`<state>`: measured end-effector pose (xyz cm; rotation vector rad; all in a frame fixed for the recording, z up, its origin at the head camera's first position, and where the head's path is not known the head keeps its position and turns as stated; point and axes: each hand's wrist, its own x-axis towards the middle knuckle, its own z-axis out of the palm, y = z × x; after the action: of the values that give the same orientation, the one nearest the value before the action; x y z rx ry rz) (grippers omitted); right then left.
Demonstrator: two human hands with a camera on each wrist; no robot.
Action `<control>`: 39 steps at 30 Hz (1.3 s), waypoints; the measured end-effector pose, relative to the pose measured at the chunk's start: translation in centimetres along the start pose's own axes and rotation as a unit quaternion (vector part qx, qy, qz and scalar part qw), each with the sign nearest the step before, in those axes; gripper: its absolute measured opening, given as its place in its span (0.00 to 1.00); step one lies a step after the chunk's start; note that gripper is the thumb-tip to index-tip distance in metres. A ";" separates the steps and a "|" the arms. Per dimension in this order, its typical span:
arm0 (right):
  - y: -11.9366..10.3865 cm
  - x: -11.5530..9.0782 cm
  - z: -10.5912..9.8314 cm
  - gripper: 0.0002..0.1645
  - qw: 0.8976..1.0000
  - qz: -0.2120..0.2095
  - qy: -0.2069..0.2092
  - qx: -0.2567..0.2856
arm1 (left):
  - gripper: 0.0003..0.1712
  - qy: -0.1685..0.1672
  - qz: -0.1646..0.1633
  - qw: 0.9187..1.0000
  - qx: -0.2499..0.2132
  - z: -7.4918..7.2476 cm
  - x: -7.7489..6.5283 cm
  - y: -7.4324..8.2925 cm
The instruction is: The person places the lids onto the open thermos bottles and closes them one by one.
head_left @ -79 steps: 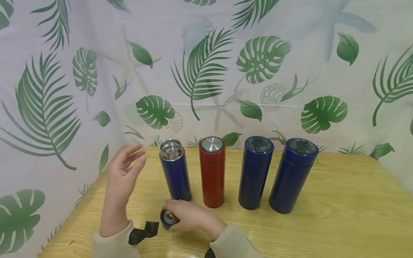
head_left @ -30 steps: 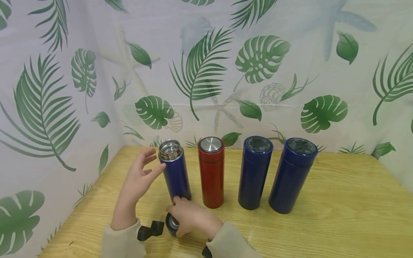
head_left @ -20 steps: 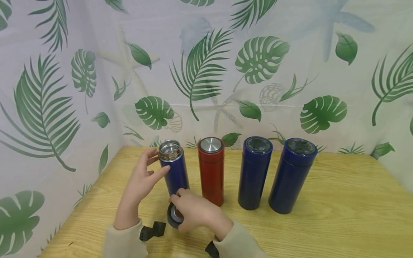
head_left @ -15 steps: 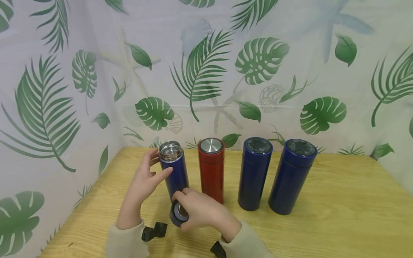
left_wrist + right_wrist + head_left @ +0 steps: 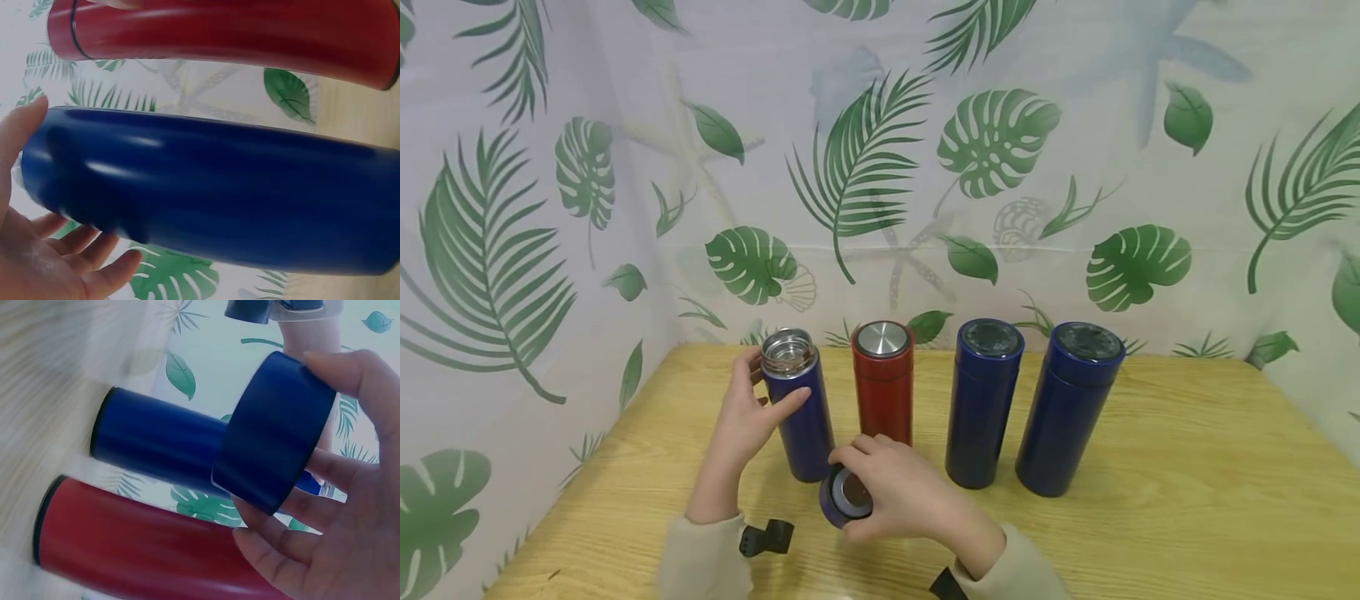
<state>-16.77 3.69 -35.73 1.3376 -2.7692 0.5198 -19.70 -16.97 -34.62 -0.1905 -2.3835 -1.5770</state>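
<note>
A slim blue thermos bottle (image 5: 805, 437) stands uncapped at the left of a row, its steel mouth bare. My left hand (image 5: 747, 429) curves round its upper part, thumb across the front and fingers at the far side; the left wrist view has the thumb tip by the top end and fingertips along the lower edge of the bottle (image 5: 219, 187). Low in front of the bottle, my right hand (image 5: 910, 492) grips the round blue lid (image 5: 850, 495), tilted with its inside facing left. In the right wrist view, thumb and fingers hold opposite sides of the lid (image 5: 275, 431).
A capped red thermos (image 5: 883, 392) stands just right of the uncapped one, partly behind my right hand. Two capped blue thermoses (image 5: 985, 408) stand further right. Wood-grain table (image 5: 1187, 483) lies underneath, with a leaf-printed cloth (image 5: 895, 167) behind it.
My right hand has carried the lid rightward and slightly up, tilting it further. My left hand has come in from the left to the uncapped bottle. The other bottles stay put.
</note>
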 end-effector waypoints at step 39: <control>3.3 -7.2 -3.4 0.38 0.991 0.053 0.113 0.056 | 0.43 0.021 0.004 1.000 0.005 0.7 0.4 -1.1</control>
<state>-15.21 12.07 -34.65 1.0752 -2.6693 0.7893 -20.49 -16.74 -35.73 -0.1627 -2.3552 -1.5499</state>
